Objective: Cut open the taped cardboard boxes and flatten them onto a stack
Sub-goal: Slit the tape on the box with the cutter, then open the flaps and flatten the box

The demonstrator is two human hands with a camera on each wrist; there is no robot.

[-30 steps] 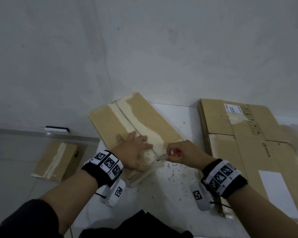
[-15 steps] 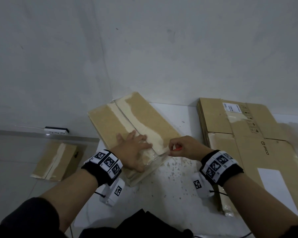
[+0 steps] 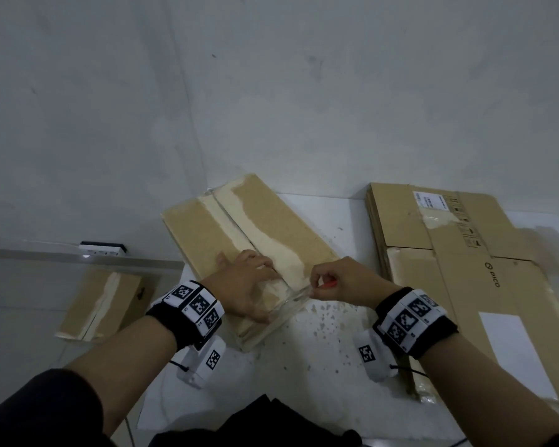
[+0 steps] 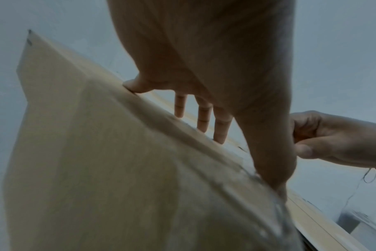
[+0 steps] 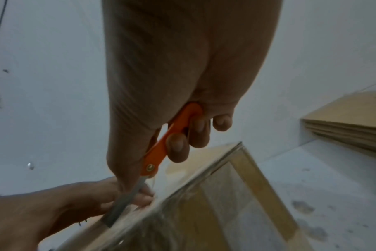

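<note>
Lower left of the head view: a taped box (image 3: 102,304) lies on the floor. At centre, left hand (image 3: 246,290) presses flat-fingered on the cardboard box (image 3: 236,233) on the counter (image 3: 323,366). Right hand (image 3: 342,280) grips orange-handled scissors (image 5: 161,152), blade at the box's taped near edge. At right, the flattened stack (image 3: 459,269).

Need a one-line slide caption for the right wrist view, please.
Right hand grips orange-handled scissors, blade at the taped edge of a cardboard box that the left hand steadies.
</note>
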